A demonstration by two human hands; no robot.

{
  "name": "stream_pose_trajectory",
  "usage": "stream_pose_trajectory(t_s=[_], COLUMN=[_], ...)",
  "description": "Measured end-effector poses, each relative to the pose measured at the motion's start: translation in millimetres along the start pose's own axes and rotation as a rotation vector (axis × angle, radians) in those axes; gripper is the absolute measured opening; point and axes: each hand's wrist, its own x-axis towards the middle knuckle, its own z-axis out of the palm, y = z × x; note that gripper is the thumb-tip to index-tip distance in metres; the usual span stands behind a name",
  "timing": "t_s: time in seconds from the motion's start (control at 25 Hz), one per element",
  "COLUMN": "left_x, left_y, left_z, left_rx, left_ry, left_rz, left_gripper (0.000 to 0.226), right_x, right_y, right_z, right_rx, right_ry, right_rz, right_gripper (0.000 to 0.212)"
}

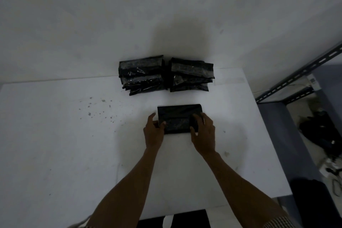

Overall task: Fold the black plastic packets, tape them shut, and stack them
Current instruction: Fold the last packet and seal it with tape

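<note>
Your forearms come in from the bottom edge, bare, with a striped sleeve [277, 221] bunched at the right elbow. A dark object sits at the near edge of the table between them; too dim to tell what it is.

Your left hand [154, 132] is on the left end of the black packet [178, 116]: thumb over the top face, fingers curled round the end, so it's a light pinch on that edge rather than a full fist. Your right hand [203, 131] covers the packet's right end, fingers spread and bent down onto the top, thumb at the near edge. Whether it's pressing or gripping, can't tell from this angle.

Packet lies flat on the white table [64, 144], roughly centre, long side running left-right. It looks folded over, with a glossy strip across the near half between your hands. Can't confirm if that's tape; light is poor.

Behind it, against the wall [111, 15], two piles of finished packets: left stack [141, 74] and right stack [191, 75], side by side, nearly touching. Both are a bit ragged, edges not aligned. Clear gap between them and the packet in your hands.

Dark specks on the table surface to the left. Slotted metal shelving [303, 72] off the table's right side, with clutter on the floor below it.
</note>
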Motion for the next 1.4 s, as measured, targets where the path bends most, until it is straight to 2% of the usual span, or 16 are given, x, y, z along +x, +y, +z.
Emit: stream_pose_trajectory(t_s=[0.04, 0.12, 0.2, 0.28, 0.48, 0.68, 0.88, 1.12, 1.4], left_x=[-2, -7, -9, -12, -16, -8, -1, 0, 2], left_y=[-5, -15, -23, -25, -24, -22, -27, -36, -19], left_z=[-1, 0, 3, 8, 17, 22, 22, 16, 35], left_rx=[0.064, 0.330, 0.612, 0.756, 0.756, 0.814, 0.793, 0.819, 0.774], left_ry=[0.015, 0.066, -0.014, -0.132, -0.120, -0.134, -0.200, -0.185, -0.212], left_rz=[0.046, 0.286, 0.630, 0.814, 0.680, 0.775, 0.766, 0.801, 0.853], left_gripper=[0.058, 0.057, 0.050, 0.045, 0.052, 0.047, 0.050, 0.047, 0.035], right_x=[-6, -13, -16, -16, -10, -4, 2, 2, 9], right_y=[-2, -8, -12, -13, -7, -7, -3, 3, 3], right_z=[2, 5, 7, 8, 4, 4, 5, -1, 2], right_rx=[-0.053, -0.119, -0.141, -0.145, -0.208, -0.240, -0.221, -0.212, -0.168], right_ry=[-0.030, -0.088, -0.119, -0.141, -0.229, -0.240, -0.199, -0.175, -0.181], right_rz=[-0.119, -0.255, -0.256, -0.238, -0.206, -0.213, -0.202, -0.282, -0.259], right_gripper=[0.050, 0.044, 0.046, 0.048, 0.055, 0.056, 0.050, 0.053, 0.040])
